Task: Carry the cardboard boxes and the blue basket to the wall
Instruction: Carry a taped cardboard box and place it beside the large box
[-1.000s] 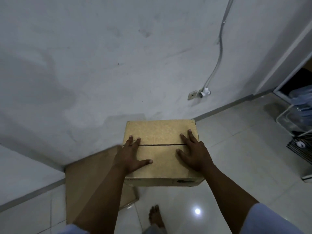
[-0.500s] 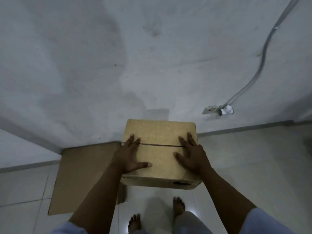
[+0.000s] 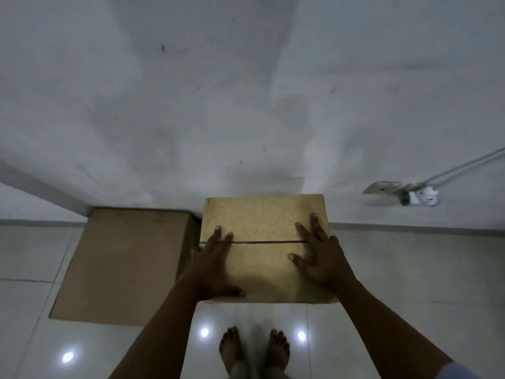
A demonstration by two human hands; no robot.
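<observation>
A small tan cardboard box (image 3: 263,218) with a slit between its top flaps is right in front of me, its far edge close to the white wall (image 3: 246,105). My left hand (image 3: 216,266) lies on its left side with the thumb along the near edge. My right hand (image 3: 319,258) lies spread on its right side. Both hands hold the box. Whether it rests on the floor I cannot tell. A larger, darker cardboard box (image 3: 125,263) stands on the floor just left of it, against the wall. No blue basket is in view.
A wall socket (image 3: 382,187) with a white plug (image 3: 423,199) and cable sits low on the wall to the right. My bare feet (image 3: 232,348) stand on glossy pale floor tiles (image 3: 410,269) just behind the box. A wall corner lies at far left.
The view has swung to face the wall squarely. The small box in my hands has come nearer the wall, beside the larger box. The doorway and rack on the right have left view.
</observation>
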